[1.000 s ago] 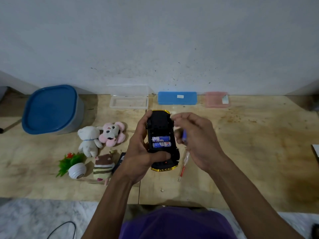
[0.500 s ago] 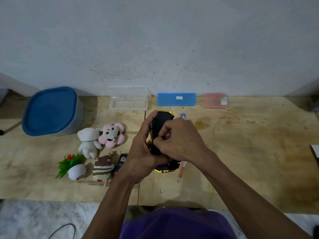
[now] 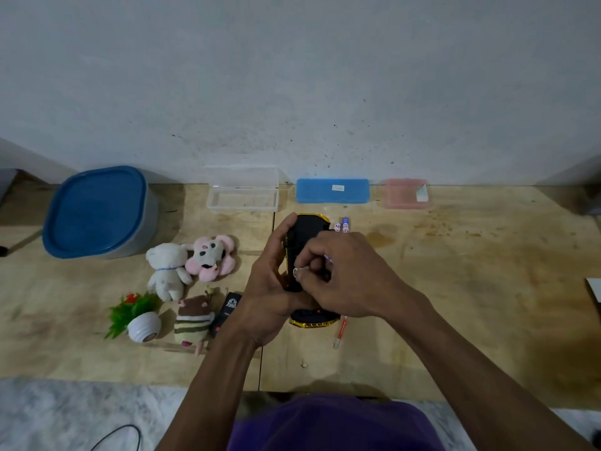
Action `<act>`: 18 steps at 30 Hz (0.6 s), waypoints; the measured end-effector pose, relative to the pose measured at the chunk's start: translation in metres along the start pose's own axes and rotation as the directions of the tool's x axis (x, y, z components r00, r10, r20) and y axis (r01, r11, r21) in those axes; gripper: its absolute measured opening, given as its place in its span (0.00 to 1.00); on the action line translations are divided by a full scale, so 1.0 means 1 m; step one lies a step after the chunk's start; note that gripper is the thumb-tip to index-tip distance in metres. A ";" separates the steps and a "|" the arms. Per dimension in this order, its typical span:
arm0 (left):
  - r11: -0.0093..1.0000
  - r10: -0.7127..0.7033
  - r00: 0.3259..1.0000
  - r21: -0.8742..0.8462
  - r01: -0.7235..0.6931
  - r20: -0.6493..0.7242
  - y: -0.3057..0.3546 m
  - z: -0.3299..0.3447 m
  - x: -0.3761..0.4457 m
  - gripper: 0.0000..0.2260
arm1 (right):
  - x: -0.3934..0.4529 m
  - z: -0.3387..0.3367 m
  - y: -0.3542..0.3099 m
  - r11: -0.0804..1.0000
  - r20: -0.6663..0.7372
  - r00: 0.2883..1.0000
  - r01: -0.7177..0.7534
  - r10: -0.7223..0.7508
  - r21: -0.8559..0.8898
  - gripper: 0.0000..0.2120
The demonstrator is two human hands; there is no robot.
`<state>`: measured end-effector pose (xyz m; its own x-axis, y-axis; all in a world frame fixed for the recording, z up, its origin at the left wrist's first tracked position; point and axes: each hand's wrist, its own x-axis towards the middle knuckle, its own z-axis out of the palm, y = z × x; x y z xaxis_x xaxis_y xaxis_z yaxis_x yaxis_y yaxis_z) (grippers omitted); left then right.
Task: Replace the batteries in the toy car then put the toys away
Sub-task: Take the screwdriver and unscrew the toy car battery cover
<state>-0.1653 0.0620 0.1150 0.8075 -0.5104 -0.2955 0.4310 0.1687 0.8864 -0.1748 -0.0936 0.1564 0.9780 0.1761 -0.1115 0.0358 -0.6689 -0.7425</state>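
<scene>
I see the toy car (image 3: 304,234) flipped underside up, held over the wooden table (image 3: 471,288) near its middle. My view has the left hand (image 3: 270,301) wrapped around the car's left side, thumb up along the edge, fingers closed under the body, so it has a firm hold of the car. The right hand (image 3: 344,275) sits on top of the car's belly, fingers curled tight and pinched together over the middle; something small and pale shows at the fingertips, too small for me to tell what it is. Yellow trim of the car pokes out at the far end and at the near end below the wrists.

Two batteries (image 3: 341,226) lie on the table just beside the far right corner of the car. A red pen-like tool (image 3: 340,332) lies on the table near the car's near end. A small black box (image 3: 227,312) rests by the left wrist.

Left of the hands: white teddy (image 3: 167,270), pink flower plush (image 3: 211,257) touching it, striped plush (image 3: 193,322) nearer me, fake plant in a white pot (image 3: 138,317) beside that. Blue-lidded tub (image 3: 97,211) at far left. Along the wall: clear case (image 3: 243,192) standing open, blue case (image 3: 331,190), pink case (image 3: 405,193), all apart from each other
</scene>
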 end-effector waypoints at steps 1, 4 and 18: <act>1.000 0.003 1.000 -0.004 -0.003 -0.001 0.001 -0.002 0.000 0.53 | 0.001 -0.001 0.001 0.999 0.043 0.999 0.031 -0.030 -0.022 0.03; 1.000 0.003 1.000 -0.009 -0.003 0.000 0.004 -0.004 0.001 0.52 | 0.008 -0.005 0.004 0.996 0.140 0.988 0.072 -0.063 -0.056 0.08; 1.000 0.004 1.000 -0.001 -0.004 0.006 0.008 -0.011 -0.001 0.51 | 0.013 -0.021 0.008 0.992 0.089 0.993 0.073 -0.083 0.107 0.04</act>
<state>-0.1581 0.0727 0.1181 0.8069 -0.5147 -0.2899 0.4283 0.1719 0.8871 -0.1578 -0.1121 0.1633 0.9495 0.2945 -0.1079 0.0852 -0.5732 -0.8150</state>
